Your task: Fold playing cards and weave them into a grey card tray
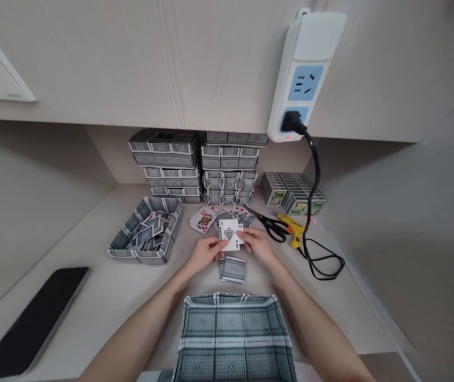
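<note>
Between my two hands is an ace of spades playing card (229, 233), face up, overlapping a card marked 2 (241, 235) at its right. My left hand (206, 249) pinches the ace by its lower left corner. My right hand (257, 243) grips the right side of the card marked 2. Just below them lie a few face-down cards (233, 269) with a grey patterned back. Behind my hands is a loose spread of face-up cards (203, 218). Nearest me stands a box made from folded playing cards (230, 323), its inside visible.
To the left sits a card-built tray (173, 233) with loose cards in it. Stacked card boxes (229, 159) stand at the back, beside packed card decks (296, 193). Scissors (276, 228), a yellow glue gun (293, 229) and its black cord lie right. A power strip (306, 79) hangs above; a black phone-like slab (31, 323) lies front left.
</note>
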